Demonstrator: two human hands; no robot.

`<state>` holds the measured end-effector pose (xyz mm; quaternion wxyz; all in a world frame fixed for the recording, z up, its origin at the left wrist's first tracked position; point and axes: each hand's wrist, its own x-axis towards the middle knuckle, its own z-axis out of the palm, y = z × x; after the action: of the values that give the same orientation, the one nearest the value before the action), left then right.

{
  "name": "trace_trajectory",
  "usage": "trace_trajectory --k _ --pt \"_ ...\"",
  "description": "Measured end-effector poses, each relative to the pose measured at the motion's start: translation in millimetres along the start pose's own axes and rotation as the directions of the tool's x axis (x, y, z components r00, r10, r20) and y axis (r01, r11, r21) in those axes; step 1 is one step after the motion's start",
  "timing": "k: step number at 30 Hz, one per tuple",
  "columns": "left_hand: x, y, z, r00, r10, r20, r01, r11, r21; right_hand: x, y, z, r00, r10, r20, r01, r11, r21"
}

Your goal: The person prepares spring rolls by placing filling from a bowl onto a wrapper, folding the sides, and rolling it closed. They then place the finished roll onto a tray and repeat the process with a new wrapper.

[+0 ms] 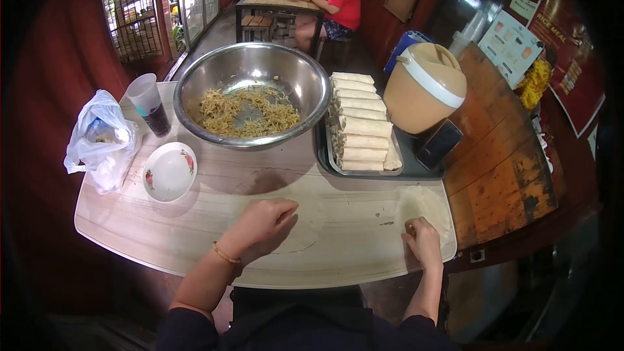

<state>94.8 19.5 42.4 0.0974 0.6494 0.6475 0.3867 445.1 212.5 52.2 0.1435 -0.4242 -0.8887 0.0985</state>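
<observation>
My left hand (263, 224) is closed above the middle of the table, its fingers curled together; whether they hold anything is hidden. Beneath and beside it a thin pale round wrapper (305, 224) seems to lie on the tabletop. My right hand (422, 240) bends its fingers at the lower left edge of a pale wrapper sheet (426, 208) on the table's right side; its fingertips are too small to read. A steel bowl (252, 136) holds shredded filling (224, 114). Rolled wrappers (365, 127) are piled on a metal tray (364, 171).
A white floral bowl (170, 172), a cup of dark liquid (153, 104) and a plastic bag (104, 143) stand left. Behind right are a tan cooler jug (422, 88) and a phone (439, 145). People sit at a far table (276, 1).
</observation>
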Motion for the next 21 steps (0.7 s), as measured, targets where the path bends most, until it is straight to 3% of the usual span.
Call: trace_trajectory --k 7,10,13,15,16,17,18,20,21 --pt "0 1 2 0.997 0.039 -0.062 -0.040 0.999 -0.011 0 4 4 0.996 -0.069 -0.060 0.064 0.995 -0.075" --pt "2 13 -6 0.998 -0.055 0.006 0.055 0.998 0.000 2 12 7 0.998 -0.052 -0.044 0.050 0.998 -0.038" --pt "6 17 -11 0.990 -0.131 0.059 0.130 0.991 0.019 5 20 11 0.986 -0.087 -0.140 0.076 0.994 -0.084" --pt "3 9 -2 0.991 -0.133 -0.005 0.133 0.991 0.012 4 25 8 0.993 0.041 -0.108 -0.034 0.997 0.064" --pt "2 6 2 0.990 -0.134 0.033 0.134 0.991 0.005 3 30 7 0.992 0.105 -0.075 -0.094 0.985 0.144" --pt "1 0 6 0.989 -0.147 -0.008 0.146 0.987 -0.073 6 40 9 0.983 0.179 -0.034 -0.167 0.961 0.220" --pt "2 -3 12 0.986 -0.161 -0.040 0.153 0.976 -0.155 9 59 18 0.984 0.165 -0.065 -0.135 0.934 0.330" --pt "6 20 14 0.979 -0.205 0.017 0.206 0.977 -0.055 10 63 17 0.964 0.252 -0.091 -0.201 0.905 0.375" --pt "5 18 25 0.995 -0.080 -0.063 0.076 0.995 -0.065 8 65 20 0.947 0.283 -0.149 -0.207 0.897 0.391"
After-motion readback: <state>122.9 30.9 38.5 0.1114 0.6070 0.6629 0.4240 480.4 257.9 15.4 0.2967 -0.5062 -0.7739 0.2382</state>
